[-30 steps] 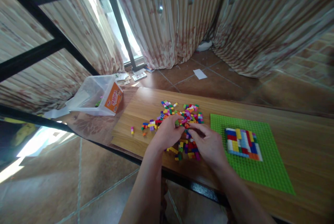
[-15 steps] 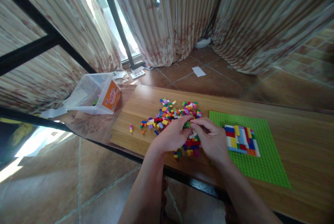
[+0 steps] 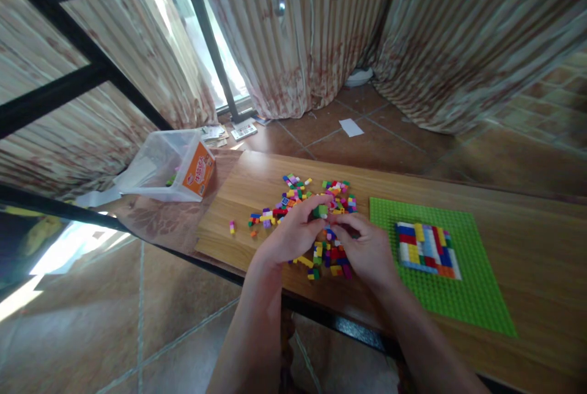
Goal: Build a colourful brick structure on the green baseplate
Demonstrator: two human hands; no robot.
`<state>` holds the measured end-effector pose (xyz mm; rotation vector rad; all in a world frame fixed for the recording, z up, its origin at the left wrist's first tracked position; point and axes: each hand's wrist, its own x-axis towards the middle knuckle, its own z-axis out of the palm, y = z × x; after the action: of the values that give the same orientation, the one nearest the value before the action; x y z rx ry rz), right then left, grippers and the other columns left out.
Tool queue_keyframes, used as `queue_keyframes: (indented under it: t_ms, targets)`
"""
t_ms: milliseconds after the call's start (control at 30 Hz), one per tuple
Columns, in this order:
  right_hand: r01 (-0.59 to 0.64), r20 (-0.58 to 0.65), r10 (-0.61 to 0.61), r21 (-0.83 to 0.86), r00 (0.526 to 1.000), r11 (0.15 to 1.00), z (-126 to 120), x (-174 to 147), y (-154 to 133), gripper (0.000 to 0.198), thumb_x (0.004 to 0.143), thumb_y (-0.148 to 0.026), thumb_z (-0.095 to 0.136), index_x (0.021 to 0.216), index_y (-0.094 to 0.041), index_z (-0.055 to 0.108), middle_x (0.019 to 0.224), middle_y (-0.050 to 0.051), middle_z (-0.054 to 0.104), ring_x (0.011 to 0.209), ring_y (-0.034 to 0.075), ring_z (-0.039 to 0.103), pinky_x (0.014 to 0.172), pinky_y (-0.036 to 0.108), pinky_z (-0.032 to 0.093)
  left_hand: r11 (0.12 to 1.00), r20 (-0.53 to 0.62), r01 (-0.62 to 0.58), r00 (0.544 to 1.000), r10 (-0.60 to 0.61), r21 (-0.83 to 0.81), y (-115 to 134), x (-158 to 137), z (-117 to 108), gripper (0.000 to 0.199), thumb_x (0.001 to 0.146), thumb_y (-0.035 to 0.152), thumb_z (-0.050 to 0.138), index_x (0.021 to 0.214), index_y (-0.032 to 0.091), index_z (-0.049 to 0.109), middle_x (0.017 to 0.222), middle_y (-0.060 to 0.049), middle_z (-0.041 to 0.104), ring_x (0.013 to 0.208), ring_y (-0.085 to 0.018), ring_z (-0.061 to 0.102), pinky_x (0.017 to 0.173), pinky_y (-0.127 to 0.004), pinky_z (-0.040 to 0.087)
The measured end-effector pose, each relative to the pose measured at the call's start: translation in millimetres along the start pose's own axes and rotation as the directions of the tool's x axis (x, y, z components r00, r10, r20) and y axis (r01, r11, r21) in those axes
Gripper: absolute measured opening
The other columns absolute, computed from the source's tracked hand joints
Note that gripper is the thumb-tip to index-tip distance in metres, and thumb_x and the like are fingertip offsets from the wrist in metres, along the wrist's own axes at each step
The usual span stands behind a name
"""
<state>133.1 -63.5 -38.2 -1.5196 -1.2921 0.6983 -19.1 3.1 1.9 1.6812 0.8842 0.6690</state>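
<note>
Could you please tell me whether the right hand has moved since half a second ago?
Yes, slightly: judged against the green baseplate, the right hand has shifted left in the view, away from the baseplate.

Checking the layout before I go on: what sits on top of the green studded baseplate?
On the green studded baseplate sits a flat multicoloured brick panel, showing red, blue, yellow, white and orange. The baseplate surface beneath it is covered.
</note>
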Motion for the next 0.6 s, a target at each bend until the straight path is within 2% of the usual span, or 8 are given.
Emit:
queue_keyframes:
  t_ms: [100,200,333,467,600]
  targets:
    - [0.002,-0.009,-0.003,-0.045,1.0,0.999,0.1,-0.7,-3.0,0.019,0.086,-0.032,0.062,0.098,-0.024,0.074,0.099,0.005,0.074,0.085,0.02,0.068,0.081,0.035,0.051,0.999,0.001,-0.033,0.999,0.033,-0.008,-0.8,0.8,1.0,0.054,0.079,0.005,0.052,0.131,0.019,0.059,0.136,-0.008,0.061,0.126,-0.022,0.055,0.113,-0.039,0.038]
    - [-0.039,-0.074,0.041,0.036,0.996,0.999,-2.7,-0.4,-8.7,0.026,0.087,-0.038,0.06,0.104,-0.023,0.072,0.1,0.006,0.074,0.089,0.021,0.068,0.082,0.035,0.052,0.998,0.015,-0.06,0.998,0.06,-0.002,-1.3,2.7,4.3,0.058,0.08,0.005,0.052,0.136,0.019,0.054,0.138,-0.009,0.059,0.13,-0.023,0.053,0.115,-0.041,0.038]
    - [-0.046,-0.087,0.056,0.114,0.995,0.992,-5.1,-0.2,-15.5,0.034,0.084,-0.043,0.065,0.111,-0.024,0.07,0.101,0.005,0.072,0.083,0.019,0.067,0.075,0.033,0.054,0.995,0.027,-0.096,0.995,0.096,0.034,-1.5,3.9,11.9,0.062,0.08,0.003,0.049,0.141,0.017,0.049,0.144,-0.01,0.054,0.134,-0.023,0.049,0.118,-0.043,0.034]
    - [0.008,-0.162,0.003,0.065,0.987,0.998,-3.1,-0.2,-17.3,0.029,0.081,-0.039,0.068,0.105,-0.023,0.073,0.097,0.005,0.071,0.078,0.017,0.064,0.071,0.031,0.053,0.984,0.026,-0.146,0.989,0.144,0.104,-0.7,3.1,23.6,0.061,0.084,0.005,0.044,0.143,0.018,0.047,0.149,-0.009,0.05,0.138,-0.021,0.046,0.121,-0.042,0.031]
    - [-0.011,-0.224,0.041,0.134,0.974,0.991,-0.6,0.0,-15.3,0.025,0.081,-0.037,0.068,0.1,-0.022,0.075,0.09,0.004,0.072,0.077,0.017,0.063,0.072,0.032,0.053,0.976,0.02,-0.128,0.992,0.126,0.175,3.1,2.5,33.4,0.058,0.086,0.006,0.042,0.143,0.017,0.047,0.144,-0.011,0.054,0.132,-0.021,0.052,0.116,-0.04,0.038]
